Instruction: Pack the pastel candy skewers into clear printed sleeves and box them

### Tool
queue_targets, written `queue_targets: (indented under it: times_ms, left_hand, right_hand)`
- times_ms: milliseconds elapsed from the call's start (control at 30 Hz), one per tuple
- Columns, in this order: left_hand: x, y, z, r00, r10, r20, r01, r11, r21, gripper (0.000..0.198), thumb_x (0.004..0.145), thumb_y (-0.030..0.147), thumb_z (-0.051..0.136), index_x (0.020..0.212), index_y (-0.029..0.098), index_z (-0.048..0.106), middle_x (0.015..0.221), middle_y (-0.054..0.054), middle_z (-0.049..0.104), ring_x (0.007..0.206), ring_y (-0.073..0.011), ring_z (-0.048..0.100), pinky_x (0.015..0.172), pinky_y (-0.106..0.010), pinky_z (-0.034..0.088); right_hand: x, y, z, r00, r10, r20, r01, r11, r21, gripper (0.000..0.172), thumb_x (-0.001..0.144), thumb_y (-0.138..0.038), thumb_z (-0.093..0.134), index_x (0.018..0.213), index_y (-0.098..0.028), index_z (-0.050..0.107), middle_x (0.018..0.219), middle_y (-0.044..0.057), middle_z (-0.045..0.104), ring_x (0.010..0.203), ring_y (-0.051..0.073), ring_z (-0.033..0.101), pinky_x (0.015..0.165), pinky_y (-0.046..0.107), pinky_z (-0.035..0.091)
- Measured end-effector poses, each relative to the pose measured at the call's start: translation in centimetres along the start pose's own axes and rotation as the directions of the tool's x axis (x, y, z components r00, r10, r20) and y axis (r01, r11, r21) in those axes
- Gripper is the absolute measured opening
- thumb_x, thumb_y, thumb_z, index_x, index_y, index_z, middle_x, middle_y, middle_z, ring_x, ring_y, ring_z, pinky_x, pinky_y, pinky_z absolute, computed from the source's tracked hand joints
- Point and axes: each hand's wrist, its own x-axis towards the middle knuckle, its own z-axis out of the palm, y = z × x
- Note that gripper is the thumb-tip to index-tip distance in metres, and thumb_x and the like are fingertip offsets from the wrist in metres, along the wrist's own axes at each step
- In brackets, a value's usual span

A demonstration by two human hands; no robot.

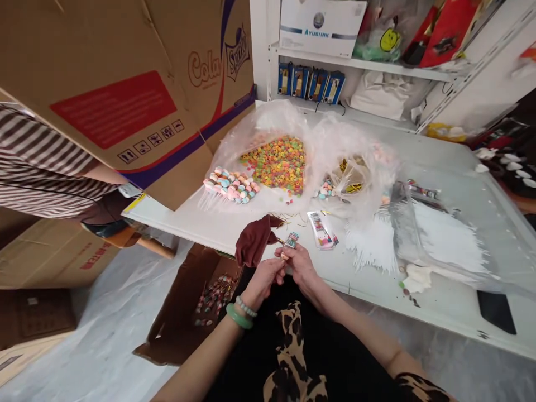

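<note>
Hands meet just above the lap: the left hand (pixel 263 281) pinches the lower end of a candy stick (pixel 291 240), and the right hand (pixel 300 267) closes round it higher up, with the candy poking out above the fingers. It looks light, thin and brittle, its wrapper likely slick, so the stem below the candy seems the safer hold. Just left of the hands lies a cloth (pixel 253 241). Just beyond the right are a packet (pixel 321 230) and white sticks (pixel 372 243). Farther off sits a bag (pixel 278 163) of candy rings.
</note>
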Motion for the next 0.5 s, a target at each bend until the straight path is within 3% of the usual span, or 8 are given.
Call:
queue_targets:
  times_ms: [100,167,200,267,333,367,433,500]
  left_hand:
    - [0.1,-0.2,-0.8,0.916,0.298,-0.269,-0.228,0.938,0.262,0.037,0.070,0.048,0.073,0.055,0.016,0.059,0.050,0.003,0.048,0.046,-0.0084,0.039,0.047,-0.024,0.025]
    - [0.1,0.3,-1.8,0.834,0.411,-0.368,-0.287,0.893,0.346,0.034,0.070,0.047,0.072,0.058,0.017,0.061,0.052,0.004,0.045,0.051,-0.0087,0.039,0.050,-0.024,0.026]
    - [0.1,0.6,-2.4,0.812,0.423,-0.403,-0.295,0.892,0.343,0.034,0.071,0.046,0.072,0.058,0.017,0.060,0.052,0.005,0.044,0.052,-0.0087,0.038,0.050,-0.023,0.026]
    - [0.1,1.3,-3.3,0.809,0.382,-0.446,-0.287,0.920,0.267,0.036,0.070,0.044,0.070,0.053,0.017,0.053,0.049,0.005,0.040,0.051,-0.0081,0.035,0.050,-0.023,0.026]
    - [0.1,2.0,-3.9,0.835,0.296,-0.465,-0.257,0.955,0.147,0.038,0.068,0.041,0.070,0.049,0.017,0.046,0.046,0.006,0.039,0.048,-0.0072,0.033,0.048,-0.022,0.025]
    - [0.2,2.4,-4.1,0.849,0.249,-0.466,-0.235,0.968,0.088,0.037,0.066,0.039,0.069,0.048,0.018,0.045,0.044,0.006,0.039,0.047,-0.0069,0.032,0.047,-0.021,0.024]
    - [0.4,3.2,-4.1,0.868,0.153,-0.472,-0.177,0.984,-0.007,0.033,0.064,0.036,0.068,0.048,0.018,0.046,0.042,0.006,0.038,0.044,-0.0065,0.031,0.044,-0.021,0.023]
    - [0.5,4.1,-4.0,0.874,0.073,-0.480,-0.121,0.990,-0.069,0.026,0.064,0.033,0.065,0.051,0.019,0.048,0.040,0.006,0.037,0.041,-0.0064,0.029,0.043,-0.021,0.021]
  right_hand:
    - [1.3,-0.2,-0.1,0.998,-0.010,0.054,0.016,0.993,-0.118,0.028,0.065,-0.039,0.069,0.081,-0.018,0.057,0.072,0.004,0.066,0.060,0.016,0.058,0.057,0.028,0.047]
    - [2.4,-1.6,-1.0,0.992,-0.093,0.089,0.120,0.919,-0.376,0.027,0.076,-0.042,0.060,0.090,-0.019,0.059,0.084,0.005,0.067,0.071,0.017,0.060,0.065,0.029,0.048]
    - [3.1,-2.5,-1.6,0.978,-0.184,0.095,0.206,0.811,-0.548,0.025,0.082,-0.040,0.053,0.094,-0.019,0.061,0.090,0.005,0.067,0.075,0.018,0.059,0.067,0.029,0.047]
    - [4.8,-4.5,-3.2,0.890,-0.432,0.146,0.322,0.369,-0.872,0.021,0.087,-0.026,0.046,0.098,-0.019,0.063,0.104,0.008,0.063,0.091,0.019,0.056,0.076,0.029,0.043]
    - [6.6,-6.1,-4.8,0.857,-0.454,0.245,0.222,-0.105,-0.969,0.024,0.087,-0.012,0.041,0.092,-0.017,0.064,0.104,0.010,0.061,0.098,0.021,0.052,0.078,0.029,0.039]
    - [7.3,-6.5,-5.4,0.861,-0.423,0.281,0.188,-0.249,-0.950,0.025,0.087,-0.009,0.040,0.088,-0.017,0.064,0.102,0.010,0.060,0.098,0.021,0.050,0.077,0.029,0.038]
    - [8.5,-7.1,-6.3,0.872,-0.371,0.318,0.173,-0.374,-0.911,0.025,0.087,-0.007,0.040,0.082,-0.015,0.063,0.098,0.011,0.059,0.097,0.021,0.049,0.077,0.028,0.035]
    - [8.7,-7.3,-6.5,0.863,-0.351,0.364,0.210,-0.405,-0.890,0.025,0.087,-0.006,0.039,0.082,-0.014,0.062,0.098,0.011,0.059,0.098,0.021,0.048,0.081,0.029,0.034]
